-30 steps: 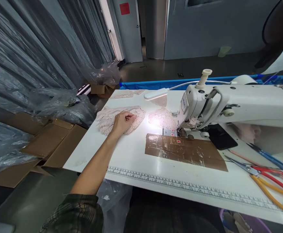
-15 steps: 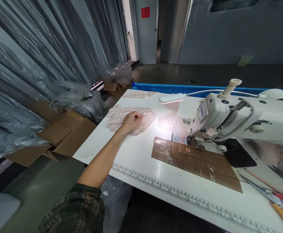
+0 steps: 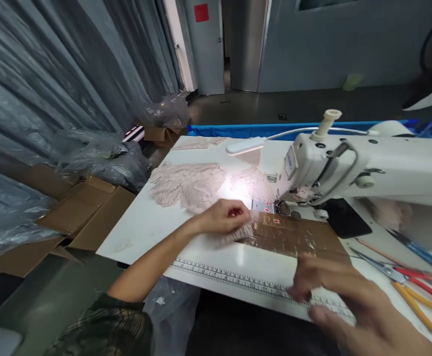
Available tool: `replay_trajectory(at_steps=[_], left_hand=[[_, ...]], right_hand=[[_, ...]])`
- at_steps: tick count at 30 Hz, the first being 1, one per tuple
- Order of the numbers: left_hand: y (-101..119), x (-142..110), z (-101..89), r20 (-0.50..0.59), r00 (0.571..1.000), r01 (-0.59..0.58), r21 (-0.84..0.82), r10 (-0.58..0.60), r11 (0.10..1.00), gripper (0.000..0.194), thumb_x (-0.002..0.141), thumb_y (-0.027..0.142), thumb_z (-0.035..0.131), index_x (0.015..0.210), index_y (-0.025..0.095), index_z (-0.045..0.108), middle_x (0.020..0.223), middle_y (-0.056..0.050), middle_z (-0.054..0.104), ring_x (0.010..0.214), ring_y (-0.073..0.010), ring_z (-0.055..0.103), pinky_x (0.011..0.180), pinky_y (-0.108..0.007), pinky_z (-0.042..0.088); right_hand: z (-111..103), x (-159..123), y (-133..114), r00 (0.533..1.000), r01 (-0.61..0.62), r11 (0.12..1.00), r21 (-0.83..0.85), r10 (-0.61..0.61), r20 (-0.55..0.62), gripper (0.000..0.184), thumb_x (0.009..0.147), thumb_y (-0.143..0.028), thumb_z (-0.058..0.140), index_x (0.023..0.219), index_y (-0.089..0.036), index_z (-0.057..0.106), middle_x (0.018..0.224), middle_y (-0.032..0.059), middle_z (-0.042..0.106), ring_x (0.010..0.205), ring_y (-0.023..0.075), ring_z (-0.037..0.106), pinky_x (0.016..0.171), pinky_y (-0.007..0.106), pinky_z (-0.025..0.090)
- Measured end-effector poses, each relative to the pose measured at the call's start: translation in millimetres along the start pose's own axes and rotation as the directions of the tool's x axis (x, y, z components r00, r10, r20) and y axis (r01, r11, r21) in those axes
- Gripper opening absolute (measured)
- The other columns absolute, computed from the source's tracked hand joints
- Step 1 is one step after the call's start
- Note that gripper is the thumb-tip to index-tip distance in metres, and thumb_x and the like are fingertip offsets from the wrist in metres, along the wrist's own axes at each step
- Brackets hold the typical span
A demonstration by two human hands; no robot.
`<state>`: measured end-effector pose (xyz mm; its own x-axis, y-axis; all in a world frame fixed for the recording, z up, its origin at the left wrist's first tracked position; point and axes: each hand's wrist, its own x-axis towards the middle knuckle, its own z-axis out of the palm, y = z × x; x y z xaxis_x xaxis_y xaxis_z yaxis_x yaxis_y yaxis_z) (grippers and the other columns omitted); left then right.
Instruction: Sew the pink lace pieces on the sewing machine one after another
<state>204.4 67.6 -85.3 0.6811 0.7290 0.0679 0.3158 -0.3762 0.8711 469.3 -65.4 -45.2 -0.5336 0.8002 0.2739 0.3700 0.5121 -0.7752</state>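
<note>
My left hand [image 3: 223, 217] is closed on a piece of pale pink lace [image 3: 238, 232] and holds it low over the white table [image 3: 145, 227], just left of the brown taped patch [image 3: 297, 237]. A stack of the same lace pieces [image 3: 188, 183] lies farther back on the left. Another lace piece [image 3: 251, 183] lies under the lamp by the needle of the white sewing machine [image 3: 367, 163]. My right hand [image 3: 345, 301] is blurred at the near table edge over the printed ruler [image 3: 245, 282]; its fingers look spread and nothing shows in them.
Scissors and pliers with red and yellow handles [image 3: 412, 282] lie at the right. A black phone [image 3: 345, 222] sits under the machine arm. Open cardboard boxes [image 3: 78, 212] and plastic-wrapped bundles [image 3: 101, 158] stand left of the table. A blue bin edge [image 3: 238, 129] runs behind it.
My left hand has left the lace stack and come toward me and rightward with one lace piece in it. My right hand has entered the view at the lower right.
</note>
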Motion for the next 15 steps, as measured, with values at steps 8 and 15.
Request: replay_trajectory(at_steps=[8,15], left_hand=[[1.2,12.6,-2.1,0.042,0.992,-0.123,0.496,0.118,0.86,0.024,0.1,0.033,0.046,0.105,0.018,0.064,0.117,-0.011,0.063,0.106,-0.0221,0.061,0.089,-0.038,0.052],[-27.0,2.8,-24.1,-0.076,0.997,0.032,0.563,0.014,0.826,0.015,0.094,0.031,0.058,0.086,0.019,0.061,0.086,-0.004,0.059,0.077,-0.017,0.056,0.068,-0.029,0.045]], right_hand=[[-6.7,-8.4,38.0,0.938,-0.346,0.938,0.019,0.346,-0.02,0.024,0.098,-0.04,0.051,0.093,-0.024,0.069,0.092,0.0042,0.07,0.084,0.019,0.065,0.074,0.029,0.051],[-3.9,-7.2,50.9,0.943,-0.328,0.945,0.012,0.328,-0.055,0.025,0.099,-0.039,0.05,0.092,-0.023,0.068,0.092,0.0028,0.069,0.082,0.0161,0.063,0.071,0.027,0.048]])
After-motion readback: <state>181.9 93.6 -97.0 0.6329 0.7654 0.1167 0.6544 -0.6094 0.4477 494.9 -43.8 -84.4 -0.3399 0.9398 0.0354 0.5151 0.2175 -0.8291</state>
